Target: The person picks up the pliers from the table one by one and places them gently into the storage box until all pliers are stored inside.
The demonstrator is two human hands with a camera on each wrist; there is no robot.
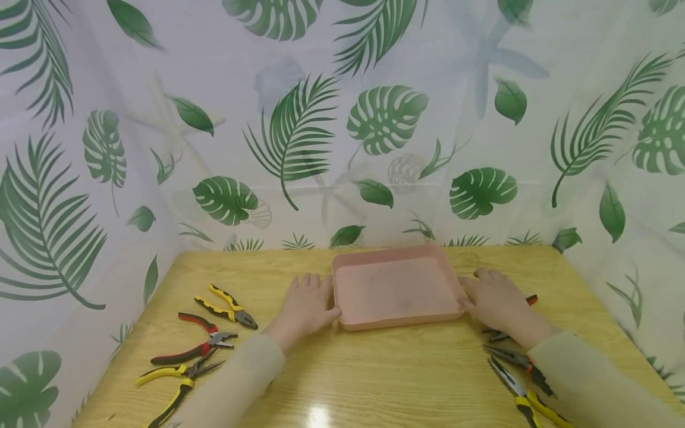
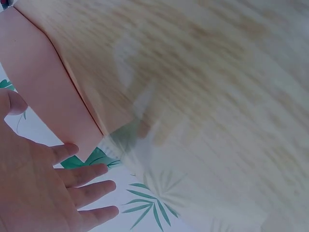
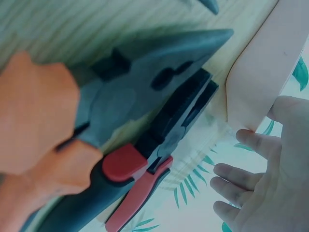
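A shallow pink tray [image 1: 396,285] lies at the far middle of the wooden table. My left hand [image 1: 306,306] is at its left side, thumb by the near corner and the other fingers stretched forward. At the tray's right side is my right hand [image 1: 495,300], its thumb against the wall. Both wrist views show straight, spread fingers, with the left hand [image 2: 43,179] and right hand [image 3: 265,164] touching the tray's wall by thumb and index finger. Close below the right hand lie pliers with red-and-black handles [image 3: 140,188] and orange-handled long-nose pliers [image 3: 140,82].
On the left lie yellow-and-black pliers [image 1: 230,308], red-and-black pliers [image 1: 200,345] and yellow long-nose pliers [image 1: 184,377]. Yellow-handled long-nose pliers [image 1: 519,389] lie at front right, near the right sleeve [image 1: 588,374]. A leaf-print cloth [image 1: 428,196] surrounds the table's back and sides.
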